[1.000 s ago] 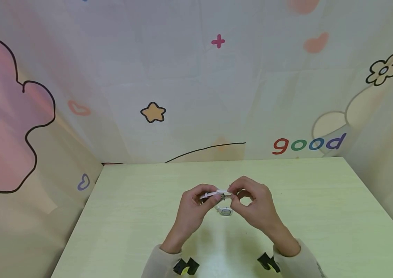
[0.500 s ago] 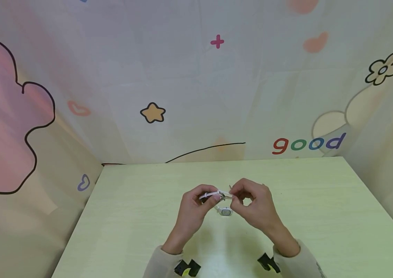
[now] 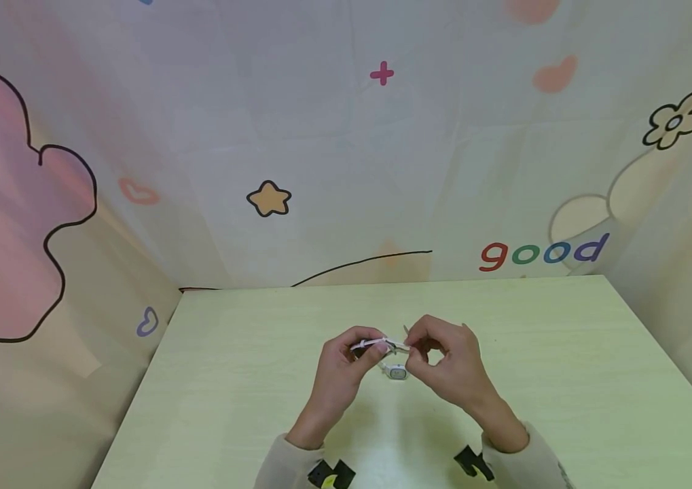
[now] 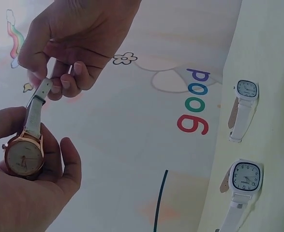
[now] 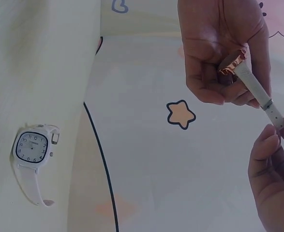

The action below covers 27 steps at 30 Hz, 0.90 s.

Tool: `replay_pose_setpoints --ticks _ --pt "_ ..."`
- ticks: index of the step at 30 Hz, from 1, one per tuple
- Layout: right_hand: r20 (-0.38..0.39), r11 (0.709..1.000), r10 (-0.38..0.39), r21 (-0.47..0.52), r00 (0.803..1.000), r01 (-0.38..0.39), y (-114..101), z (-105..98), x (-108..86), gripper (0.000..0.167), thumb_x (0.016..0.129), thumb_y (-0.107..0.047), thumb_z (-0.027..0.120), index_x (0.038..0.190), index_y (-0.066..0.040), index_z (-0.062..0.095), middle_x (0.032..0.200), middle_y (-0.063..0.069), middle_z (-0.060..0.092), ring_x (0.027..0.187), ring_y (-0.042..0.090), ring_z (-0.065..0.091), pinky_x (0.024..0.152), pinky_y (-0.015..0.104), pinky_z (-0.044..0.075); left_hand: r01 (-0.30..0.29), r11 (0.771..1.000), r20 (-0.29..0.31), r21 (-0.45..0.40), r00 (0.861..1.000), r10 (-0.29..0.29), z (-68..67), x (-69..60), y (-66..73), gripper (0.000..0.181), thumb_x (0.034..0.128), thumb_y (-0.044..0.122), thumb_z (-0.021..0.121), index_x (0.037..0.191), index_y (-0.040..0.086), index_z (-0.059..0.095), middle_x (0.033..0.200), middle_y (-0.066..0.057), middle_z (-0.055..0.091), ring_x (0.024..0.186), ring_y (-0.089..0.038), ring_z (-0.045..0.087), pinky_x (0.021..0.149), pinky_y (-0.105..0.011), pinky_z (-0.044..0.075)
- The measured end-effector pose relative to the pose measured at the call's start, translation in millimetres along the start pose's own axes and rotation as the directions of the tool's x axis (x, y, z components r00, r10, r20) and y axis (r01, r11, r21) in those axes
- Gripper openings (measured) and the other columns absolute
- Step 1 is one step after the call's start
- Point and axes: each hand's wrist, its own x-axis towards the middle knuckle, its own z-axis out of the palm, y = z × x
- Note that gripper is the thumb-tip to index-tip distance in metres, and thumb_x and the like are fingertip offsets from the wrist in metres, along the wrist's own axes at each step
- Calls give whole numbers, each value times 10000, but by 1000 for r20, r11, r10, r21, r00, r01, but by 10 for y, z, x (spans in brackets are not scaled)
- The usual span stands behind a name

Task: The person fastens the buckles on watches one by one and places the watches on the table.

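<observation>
A round watch with a rose-gold case (image 4: pixel 24 157) and a white strap (image 5: pixel 252 85) is held up between both hands above the table. My left hand (image 3: pixel 339 370) grips its case and the near part of the strap, dial upward in the left wrist view. With thumb and fingertips, my right hand (image 3: pixel 452 360) pinches the strap's end just past the buckle (image 4: pixel 39 98). The strap tip is partly hidden by those fingers. Below the hands lies a white square-faced watch (image 3: pixel 397 372); the left wrist view shows it and a second white square watch (image 4: pixel 248 90).
The pale wooden table (image 3: pixel 229 380) spreads around both hands. A printed cloth (image 3: pixel 346 170) with a star, hearts and the word "good" hangs behind and at the sides. Dark wrist mounts (image 3: pixel 331 473) sit at both sleeves.
The right hand has dropped slightly and drawn the raised strap end down, so the strap bows less. The left hand hardly moves, still gripping the watch.
</observation>
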Motion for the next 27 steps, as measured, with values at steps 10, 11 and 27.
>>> replay_pose_setpoints --ticks 10,11,27 --pt "55 1000 -1 16 998 0 1 -8 -3 281 725 129 645 811 -138 637 734 -37 625 592 47 528 552 208 513 27 999 7 -29 1000 -27 3 -4 9 135 929 163 683 1019 62 693 944 -19 653 809 -77 570 704 -211 472" --pt "66 1000 4 25 998 -5 -3 -10 -1 289 728 131 642 812 -145 636 736 -39 622 596 49 531 556 211 518 31 999 8 -34 1000 -30 2 -5 9 139 929 163 684 1021 59 691 945 -8 649 811 -78 570 708 -211 476" --pt "103 998 -42 58 994 36 74 -16 -24 316 729 150 591 822 -150 620 741 -40 610 609 39 535 563 204 527 47 996 39 -75 998 -45 -25 -16 -4 219 919 181 699 1067 20 686 980 28 644 830 -72 579 745 -209 510"
